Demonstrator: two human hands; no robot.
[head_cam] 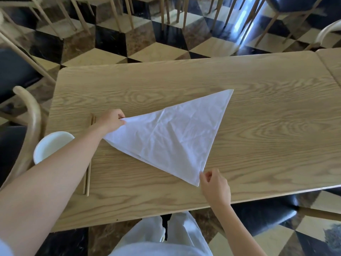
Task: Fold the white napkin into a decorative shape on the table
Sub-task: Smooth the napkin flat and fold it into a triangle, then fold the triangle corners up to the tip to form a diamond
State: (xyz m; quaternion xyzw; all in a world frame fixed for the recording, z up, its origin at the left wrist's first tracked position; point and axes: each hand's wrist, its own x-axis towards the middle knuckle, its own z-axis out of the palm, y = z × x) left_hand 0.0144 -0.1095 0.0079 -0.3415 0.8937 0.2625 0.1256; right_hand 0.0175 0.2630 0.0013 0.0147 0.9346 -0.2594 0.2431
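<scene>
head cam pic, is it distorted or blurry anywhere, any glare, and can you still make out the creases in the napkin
Head view: wide-angle bending curves the table edges and splays the chair legs up top; a bright glare streak hits the floor at upper right; light is soft with faint shadows; the white napkin is sharp enough to show creases; the left hand and right hand look slightly soft.

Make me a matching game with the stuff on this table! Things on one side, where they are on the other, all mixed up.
Things:
1. white napkin
2. white bowl
3. chopsticks
4. right hand

Places:
A. at the table's left edge
B. at the napkin's nearest corner
C. folded into a triangle in the middle
D. partly under the left arm

Pairs: 1-C, 2-A, 3-D, 4-B
</scene>
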